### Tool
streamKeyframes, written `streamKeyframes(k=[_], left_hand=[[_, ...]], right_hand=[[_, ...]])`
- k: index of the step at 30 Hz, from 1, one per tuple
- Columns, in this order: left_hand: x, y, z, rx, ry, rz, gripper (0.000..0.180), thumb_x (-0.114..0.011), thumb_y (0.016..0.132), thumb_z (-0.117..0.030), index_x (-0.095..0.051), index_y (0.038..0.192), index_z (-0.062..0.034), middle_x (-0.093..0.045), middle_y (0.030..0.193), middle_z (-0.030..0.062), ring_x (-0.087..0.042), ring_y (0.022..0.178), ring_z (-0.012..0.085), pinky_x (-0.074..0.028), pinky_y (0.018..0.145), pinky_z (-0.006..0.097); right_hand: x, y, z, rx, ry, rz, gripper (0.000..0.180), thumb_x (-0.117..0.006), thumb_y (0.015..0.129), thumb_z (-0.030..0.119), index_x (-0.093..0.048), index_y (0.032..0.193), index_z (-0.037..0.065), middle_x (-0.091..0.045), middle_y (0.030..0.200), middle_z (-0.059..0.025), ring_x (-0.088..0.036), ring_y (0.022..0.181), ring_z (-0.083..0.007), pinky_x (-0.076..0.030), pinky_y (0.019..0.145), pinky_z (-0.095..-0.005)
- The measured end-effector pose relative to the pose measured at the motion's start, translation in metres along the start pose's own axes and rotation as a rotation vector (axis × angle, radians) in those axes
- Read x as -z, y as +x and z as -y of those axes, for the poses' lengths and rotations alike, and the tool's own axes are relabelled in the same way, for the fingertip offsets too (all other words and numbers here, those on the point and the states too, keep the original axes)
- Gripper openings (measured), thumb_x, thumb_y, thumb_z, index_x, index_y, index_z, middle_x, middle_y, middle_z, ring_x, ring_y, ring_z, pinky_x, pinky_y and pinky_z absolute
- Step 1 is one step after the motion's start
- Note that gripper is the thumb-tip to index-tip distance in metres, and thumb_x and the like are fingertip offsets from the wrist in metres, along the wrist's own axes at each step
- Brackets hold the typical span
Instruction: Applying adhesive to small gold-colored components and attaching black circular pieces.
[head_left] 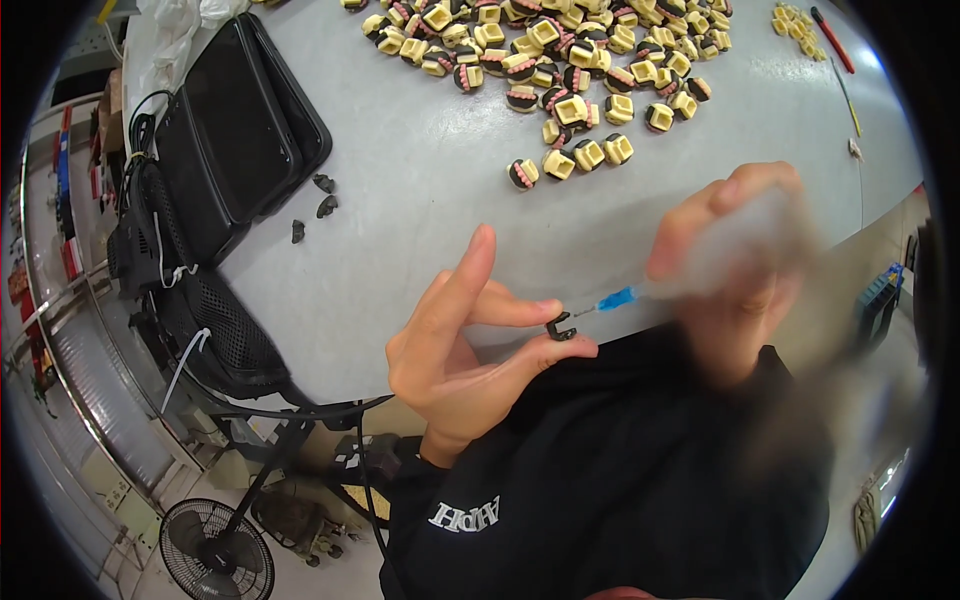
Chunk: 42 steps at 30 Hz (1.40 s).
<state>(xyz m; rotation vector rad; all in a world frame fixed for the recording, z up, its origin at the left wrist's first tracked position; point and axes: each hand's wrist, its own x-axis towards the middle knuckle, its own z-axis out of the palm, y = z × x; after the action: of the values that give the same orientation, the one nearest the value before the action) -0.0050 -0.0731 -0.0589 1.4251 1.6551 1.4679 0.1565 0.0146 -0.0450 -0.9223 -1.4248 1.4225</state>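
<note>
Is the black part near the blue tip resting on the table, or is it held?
Held: the left hand pinches the black part between two fingertips, and the blue tip points toward it.

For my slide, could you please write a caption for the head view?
Left hand pinches a small black part; right hand holds a blue-based needle close to it, cream-and-black pieces lying beyond.

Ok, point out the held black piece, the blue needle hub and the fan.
Held black piece [566, 335], head view: its lower arm.
Blue needle hub [615, 299], head view: its middle.
Fan [216, 553], head view: its centre.
</note>
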Motion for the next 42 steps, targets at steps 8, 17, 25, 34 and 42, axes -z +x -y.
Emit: streamKeyframes(k=[8, 17, 25, 34, 42], left_hand=[[-0.009, 0.004, -0.033, 0.076, -0.101, -0.023, 0.081, -0.083, 0.05, 0.003, -0.047, 0.122, 0.0092, -0.065, 0.07, 0.0074, -0.056, 0.062, 0.0114, -0.048, 0.068, 0.026], [-0.019, -0.002, -0.079, 0.171, -0.072, -0.04, 0.087, -0.081, 0.048, 0.007, -0.044, 0.127, 0.0056, -0.056, 0.074, 0.0025, -0.051, 0.07, 0.0104, -0.049, 0.064, 0.022], [-0.019, -0.009, -0.105, 0.155, -0.099, -0.067, 0.082, -0.081, 0.049, 0.009, -0.049, 0.124, 0.0031, -0.061, 0.071, 0.0047, -0.057, 0.067, 0.0124, -0.052, 0.068, 0.027], [-0.008, -0.019, -0.109, 0.13, -0.054, -0.05, 0.078, -0.081, 0.051, 0.007, -0.05, 0.123, 0.0029, -0.061, 0.071, 0.0042, -0.056, 0.07, 0.0118, -0.049, 0.075, 0.028], [-0.002, -0.02, -0.099, 0.078, -0.004, -0.015, 0.082, -0.08, 0.053, 0.007, -0.046, 0.127, 0.0024, -0.058, 0.074, 0.0023, -0.052, 0.071, 0.0107, -0.047, 0.073, 0.025]], right_hand=[[0.044, 0.018, 0.016, 0.316, 0.28, -0.054, 0.029, -0.055, 0.09, 0.019, -0.04, 0.106, 0.001, -0.06, 0.095, -0.0214, -0.059, 0.076, -0.0165, -0.047, 0.068, -0.026], [0.116, 0.013, 0.054, 0.344, -0.397, -0.232, 0.036, -0.063, 0.074, -0.01, -0.045, 0.103, 0.002, -0.057, 0.106, -0.017, -0.059, 0.094, -0.0213, -0.046, 0.086, -0.0319], [0.14, 0.002, 0.078, 0.236, -0.474, -0.198, 0.031, -0.062, 0.079, -0.003, -0.047, 0.106, 0.002, -0.055, 0.109, -0.0144, -0.056, 0.099, -0.0187, -0.045, 0.085, -0.0306], [0.213, 0.056, 0.083, 0.368, -0.976, -0.322, 0.017, -0.063, 0.08, 0.004, -0.057, 0.095, 0.0, -0.058, 0.102, -0.0088, -0.057, 0.085, -0.0178, -0.049, 0.073, -0.0281], [0.227, 0.082, 0.072, 0.429, -1.1, -0.144, 0.017, -0.062, 0.079, 0.001, -0.059, 0.096, 0.0, -0.06, 0.096, -0.0075, -0.059, 0.083, -0.0173, -0.049, 0.074, -0.0278]])
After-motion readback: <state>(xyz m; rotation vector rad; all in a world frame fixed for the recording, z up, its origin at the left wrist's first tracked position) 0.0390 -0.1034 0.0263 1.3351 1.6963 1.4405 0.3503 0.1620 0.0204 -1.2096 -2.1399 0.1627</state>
